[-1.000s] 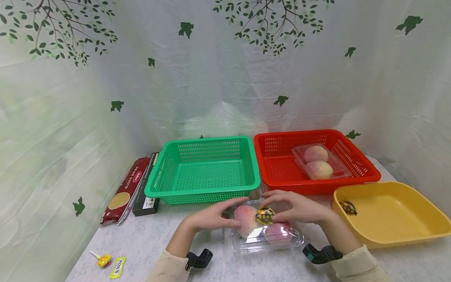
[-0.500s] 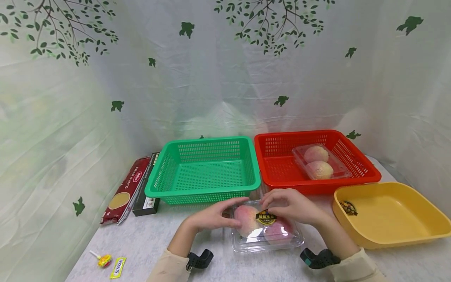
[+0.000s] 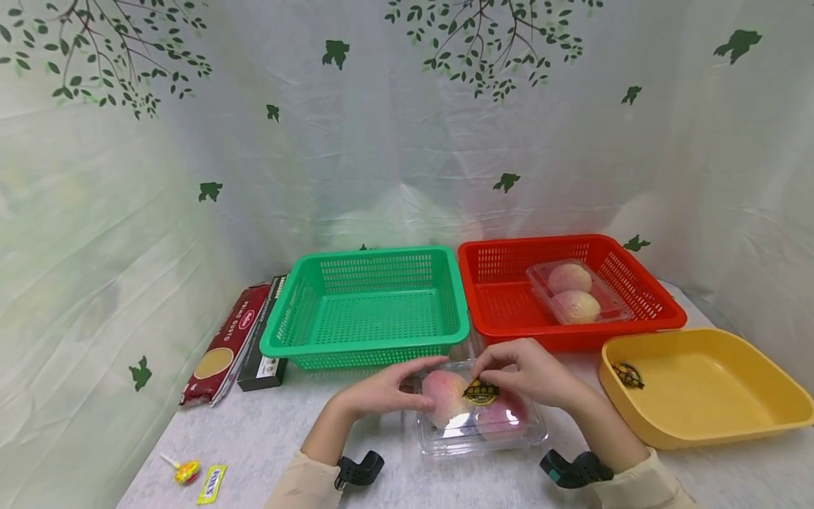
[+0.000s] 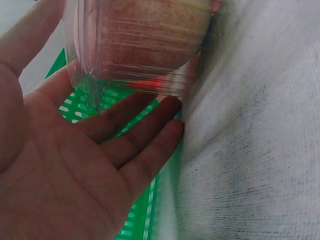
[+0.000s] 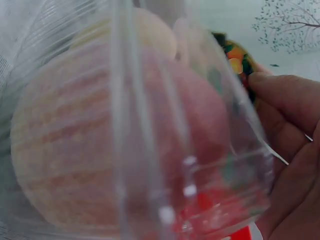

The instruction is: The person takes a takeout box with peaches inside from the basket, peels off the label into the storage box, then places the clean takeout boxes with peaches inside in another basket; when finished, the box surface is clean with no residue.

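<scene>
A clear plastic fruit box (image 3: 473, 442) with two pinkish peaches (image 3: 444, 396) lies on the table before me. My left hand (image 3: 384, 390) holds its left end, thumb over the near side and index finger along the far edge. In the left wrist view the other fingers (image 4: 150, 150) extend loosely beside the box wall. With thumb and fingertips, my right hand (image 3: 528, 371) pinches the far edge of a round black-and-gold sticker (image 3: 481, 393) on the lid. That edge is folded up. The right wrist view shows the thumb (image 5: 280, 90) against the sticker's raised, colourful part.
Behind the box stand a green basket (image 3: 375, 350) and a red basket (image 3: 509, 332), the red one holding another box of peaches (image 3: 575, 307). A yellow tub (image 3: 699, 382) with a similar sticker is at right. Packets (image 3: 222, 353), a lollipop (image 3: 186, 471) and a sweet (image 3: 212, 484) lie left.
The right hand's fingers have drawn together from lying spread over the lid to pinching the sticker, whose far edge has lifted and folded over. The left hand and the box have stayed in place.
</scene>
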{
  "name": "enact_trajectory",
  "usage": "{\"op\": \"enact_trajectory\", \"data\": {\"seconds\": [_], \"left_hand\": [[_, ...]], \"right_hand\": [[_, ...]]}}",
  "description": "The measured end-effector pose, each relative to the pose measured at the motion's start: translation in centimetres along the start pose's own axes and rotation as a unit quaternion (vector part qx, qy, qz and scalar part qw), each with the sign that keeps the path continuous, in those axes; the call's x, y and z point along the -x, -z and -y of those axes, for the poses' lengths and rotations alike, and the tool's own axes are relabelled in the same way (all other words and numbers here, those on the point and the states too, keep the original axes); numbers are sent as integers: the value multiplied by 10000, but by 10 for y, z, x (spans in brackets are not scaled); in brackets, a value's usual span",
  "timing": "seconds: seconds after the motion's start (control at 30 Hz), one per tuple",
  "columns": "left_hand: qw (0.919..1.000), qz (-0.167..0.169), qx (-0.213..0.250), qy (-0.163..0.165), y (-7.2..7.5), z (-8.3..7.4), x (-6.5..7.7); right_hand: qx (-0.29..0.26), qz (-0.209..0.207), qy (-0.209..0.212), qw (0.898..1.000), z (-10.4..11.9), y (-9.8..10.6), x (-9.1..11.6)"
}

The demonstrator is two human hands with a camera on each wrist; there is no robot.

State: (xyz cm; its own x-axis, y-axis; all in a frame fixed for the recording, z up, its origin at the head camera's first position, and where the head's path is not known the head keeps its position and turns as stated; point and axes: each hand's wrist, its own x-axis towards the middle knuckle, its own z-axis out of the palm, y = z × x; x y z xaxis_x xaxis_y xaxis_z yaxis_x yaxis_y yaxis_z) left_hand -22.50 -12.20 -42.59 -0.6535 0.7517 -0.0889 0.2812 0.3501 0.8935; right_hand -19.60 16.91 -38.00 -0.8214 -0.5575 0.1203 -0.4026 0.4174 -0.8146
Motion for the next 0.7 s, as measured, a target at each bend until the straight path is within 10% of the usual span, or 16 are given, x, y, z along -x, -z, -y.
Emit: {"op": "enact_trajectory", "data": {"seconds": [0.7], "left_hand": [[9999,-124,101,11,-2,-1,1]], "right_hand": [[223,-430,92,9988,9,81,52]]}}
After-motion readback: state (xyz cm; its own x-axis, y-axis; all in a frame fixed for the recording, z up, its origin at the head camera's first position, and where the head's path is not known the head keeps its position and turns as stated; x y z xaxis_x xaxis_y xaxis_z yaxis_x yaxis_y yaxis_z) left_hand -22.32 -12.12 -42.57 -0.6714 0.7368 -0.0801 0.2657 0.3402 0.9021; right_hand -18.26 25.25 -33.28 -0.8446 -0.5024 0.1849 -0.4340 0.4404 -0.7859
